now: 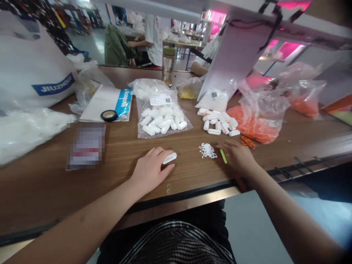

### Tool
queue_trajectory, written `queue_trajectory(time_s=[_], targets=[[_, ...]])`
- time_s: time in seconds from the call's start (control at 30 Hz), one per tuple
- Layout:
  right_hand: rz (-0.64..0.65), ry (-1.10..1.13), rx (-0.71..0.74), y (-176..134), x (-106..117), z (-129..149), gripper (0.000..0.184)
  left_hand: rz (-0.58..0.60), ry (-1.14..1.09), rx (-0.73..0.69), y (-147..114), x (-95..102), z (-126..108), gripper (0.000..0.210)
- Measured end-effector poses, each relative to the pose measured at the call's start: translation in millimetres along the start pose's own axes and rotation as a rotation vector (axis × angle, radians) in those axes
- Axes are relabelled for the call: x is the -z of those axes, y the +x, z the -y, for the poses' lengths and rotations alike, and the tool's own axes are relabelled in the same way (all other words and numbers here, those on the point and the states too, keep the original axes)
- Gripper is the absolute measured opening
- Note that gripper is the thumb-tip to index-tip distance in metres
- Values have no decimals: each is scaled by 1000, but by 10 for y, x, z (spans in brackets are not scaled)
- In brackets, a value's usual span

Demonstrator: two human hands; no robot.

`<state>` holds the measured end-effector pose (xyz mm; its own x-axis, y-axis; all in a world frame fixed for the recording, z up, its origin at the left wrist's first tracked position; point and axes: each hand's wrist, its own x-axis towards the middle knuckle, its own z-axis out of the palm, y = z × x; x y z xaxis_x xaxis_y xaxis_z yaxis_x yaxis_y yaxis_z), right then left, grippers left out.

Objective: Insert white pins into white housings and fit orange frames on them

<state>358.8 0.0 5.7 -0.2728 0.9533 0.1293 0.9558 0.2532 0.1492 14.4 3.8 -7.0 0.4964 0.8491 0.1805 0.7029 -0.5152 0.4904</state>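
Note:
My left hand rests low over the table with a small white plastic piece between its thumb and fingers. My right hand is closed around a thin yellow-green stick, whose end sticks out beside a small pile of tiny white bits. Behind that pile lies a heap of white plastic pieces, some showing orange strips. A few orange parts lie just past my right hand. Farther back, between my hands, a clear bag holds many similar white pieces.
A bag of orange parts stands at the right. On the left are a black tape roll on papers, a blurred flat object and large white bags. A bottle stands at the back; people sit beyond.

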Motion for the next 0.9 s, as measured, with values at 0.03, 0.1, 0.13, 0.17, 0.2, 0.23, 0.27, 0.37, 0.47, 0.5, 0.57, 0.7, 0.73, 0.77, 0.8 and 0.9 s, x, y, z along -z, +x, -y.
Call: queue_trajectory(time_s=[0.03,0.1,0.13,0.17,0.2,0.23,0.27,0.37,0.47,0.5,0.57,0.7,0.73,0.77,0.8,0.9], targets=[[-9,0,-2,-46,-32,13,35,8,14,-15,6,-8,5,27],[-46,46,-21,-127,-68,0,38,14,28,-29,15,-16,21,23],[-78,91,-44,-162,-74,-41,37,13,30,-28,18,-15,31,23],[-115,144,-84,-194,-74,-111,36,16,27,-27,20,-13,42,22],[-158,192,-144,-223,-70,-209,35,16,13,-24,22,-8,54,22],[-202,226,-235,-250,-62,-336,33,15,-10,-17,25,-3,67,22],[-233,240,-347,-277,-54,-483,32,16,-44,-6,29,2,82,23],[-206,202,-683,-351,-38,-966,33,-3,-167,71,46,10,132,24],[-72,304,-814,-407,-73,-1318,32,-24,-261,154,61,4,183,26],[-50,344,-815,-416,-97,-1383,31,-27,-286,171,64,0,197,27],[-45,394,-798,-419,-154,-1445,26,-27,-325,184,67,-6,216,28],[-97,417,-806,-393,-241,-1434,24,-18,-351,179,66,-10,229,27],[-112,419,-811,-390,-248,-1426,25,-16,-355,179,65,-11,230,27],[-127,426,-813,-390,-248,-1417,26,-14,-361,182,63,-11,232,27],[-140,436,-812,-393,-241,-1405,28,-12,-367,185,62,-12,233,27],[-172,482,-789,-410,-198,-1333,33,-8,-373,190,61,-14,238,28]])
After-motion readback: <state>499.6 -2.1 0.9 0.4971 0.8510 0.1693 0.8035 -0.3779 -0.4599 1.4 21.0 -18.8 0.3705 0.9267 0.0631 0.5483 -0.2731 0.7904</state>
